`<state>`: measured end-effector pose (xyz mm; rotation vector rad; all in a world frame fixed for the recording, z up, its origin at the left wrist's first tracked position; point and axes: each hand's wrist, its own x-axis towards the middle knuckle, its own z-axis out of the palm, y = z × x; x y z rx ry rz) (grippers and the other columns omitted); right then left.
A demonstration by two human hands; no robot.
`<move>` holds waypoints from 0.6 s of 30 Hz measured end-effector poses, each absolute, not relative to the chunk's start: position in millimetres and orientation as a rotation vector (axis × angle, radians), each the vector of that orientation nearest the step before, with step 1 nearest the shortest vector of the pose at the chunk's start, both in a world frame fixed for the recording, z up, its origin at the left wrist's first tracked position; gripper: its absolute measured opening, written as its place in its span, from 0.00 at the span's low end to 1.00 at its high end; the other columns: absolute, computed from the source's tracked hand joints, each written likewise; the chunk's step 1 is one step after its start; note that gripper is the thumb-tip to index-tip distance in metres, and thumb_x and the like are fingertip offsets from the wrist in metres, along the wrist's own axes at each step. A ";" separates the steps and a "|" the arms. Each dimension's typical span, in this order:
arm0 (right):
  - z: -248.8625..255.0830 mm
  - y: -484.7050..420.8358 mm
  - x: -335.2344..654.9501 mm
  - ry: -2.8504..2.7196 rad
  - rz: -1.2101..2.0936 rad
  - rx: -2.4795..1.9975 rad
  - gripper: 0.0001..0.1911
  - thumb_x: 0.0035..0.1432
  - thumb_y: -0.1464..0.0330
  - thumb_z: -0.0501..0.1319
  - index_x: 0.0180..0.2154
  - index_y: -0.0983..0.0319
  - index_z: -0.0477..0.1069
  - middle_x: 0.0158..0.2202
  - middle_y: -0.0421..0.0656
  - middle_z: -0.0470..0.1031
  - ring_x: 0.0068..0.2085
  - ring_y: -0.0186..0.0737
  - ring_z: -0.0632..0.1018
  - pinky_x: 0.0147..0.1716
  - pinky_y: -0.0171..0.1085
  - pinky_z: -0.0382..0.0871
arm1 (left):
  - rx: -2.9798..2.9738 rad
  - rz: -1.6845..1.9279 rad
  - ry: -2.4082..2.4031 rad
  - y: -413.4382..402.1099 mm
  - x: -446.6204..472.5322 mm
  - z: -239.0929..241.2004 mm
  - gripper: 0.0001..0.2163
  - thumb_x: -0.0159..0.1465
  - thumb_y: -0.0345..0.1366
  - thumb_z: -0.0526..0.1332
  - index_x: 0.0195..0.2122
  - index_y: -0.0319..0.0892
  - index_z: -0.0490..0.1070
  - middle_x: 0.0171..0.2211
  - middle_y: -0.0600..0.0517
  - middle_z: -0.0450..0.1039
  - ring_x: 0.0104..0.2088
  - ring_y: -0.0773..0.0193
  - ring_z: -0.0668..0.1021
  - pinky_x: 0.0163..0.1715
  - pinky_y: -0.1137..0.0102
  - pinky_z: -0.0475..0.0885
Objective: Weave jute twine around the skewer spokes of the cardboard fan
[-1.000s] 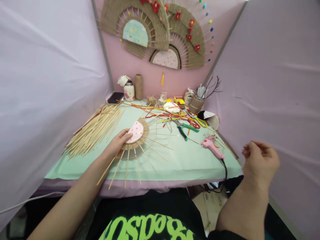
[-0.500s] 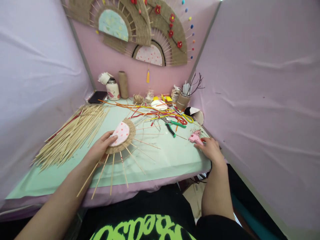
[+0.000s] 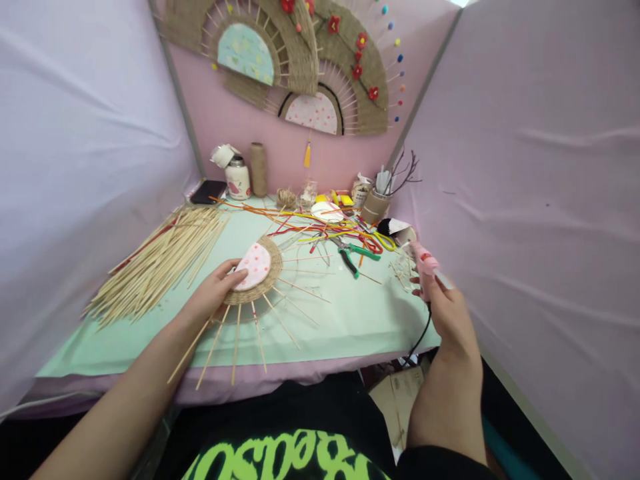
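My left hand (image 3: 224, 288) grips a half-round fan frame (image 3: 274, 267) by its white, red-spotted centre, thumb on top. Brown twine is wound in a band around that centre, and thin wooden sticks fan out from it toward the right and toward me. My right hand (image 3: 443, 303) is closed around a pink glue gun (image 3: 425, 261), raised above the right edge of the table. A black cord hangs from the gun's lower end. The fingers beneath the frame are partly hidden.
Wooden sticks (image 3: 157, 257) lie in a pile on the left. Green-handled pliers (image 3: 357, 257) and coloured pipe cleaners (image 3: 295, 217) lie mid-table. Behind stand a jar (image 3: 237, 180), a twine roll (image 3: 259, 170) and a brown container (image 3: 375, 207). Finished fans (image 3: 350, 73) hang on the pink back wall.
My right hand has lifted the pink glue gun off the table and turned it upright. The left hand keeps its hold on the fan frame. The whole view has shifted slightly.
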<state>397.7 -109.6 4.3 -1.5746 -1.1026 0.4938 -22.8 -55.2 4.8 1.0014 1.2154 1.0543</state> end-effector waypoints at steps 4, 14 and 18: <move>6.4 -106.5 373.0 -1.056 0.724 -1.323 0.20 0.55 0.52 0.59 0.40 0.61 0.73 0.44 0.47 0.74 0.35 0.37 0.74 0.29 0.34 0.69 | 1.008 1.043 1.176 -54.5 -23.2 1.7 0.20 0.52 0.42 0.67 0.45 0.44 0.68 0.27 0.55 0.76 0.23 0.66 0.77 0.22 0.75 0.70; 17.3 -106.9 327.2 -1.116 1.019 -1.146 0.19 0.58 0.54 0.56 0.41 0.61 0.72 0.41 0.49 0.74 0.33 0.38 0.72 0.25 0.35 0.66 | 1.037 1.074 1.179 -59.0 -18.0 6.1 0.20 0.52 0.42 0.67 0.45 0.42 0.68 0.28 0.54 0.76 0.24 0.65 0.77 0.24 0.74 0.70; 15.5 -110.9 317.1 -1.191 1.118 -1.061 0.18 0.59 0.54 0.55 0.41 0.60 0.72 0.38 0.48 0.74 0.28 0.36 0.70 0.24 0.36 0.64 | 1.085 1.078 1.143 -57.2 -19.8 -2.1 0.22 0.51 0.44 0.67 0.46 0.42 0.68 0.29 0.53 0.76 0.26 0.65 0.77 0.25 0.74 0.70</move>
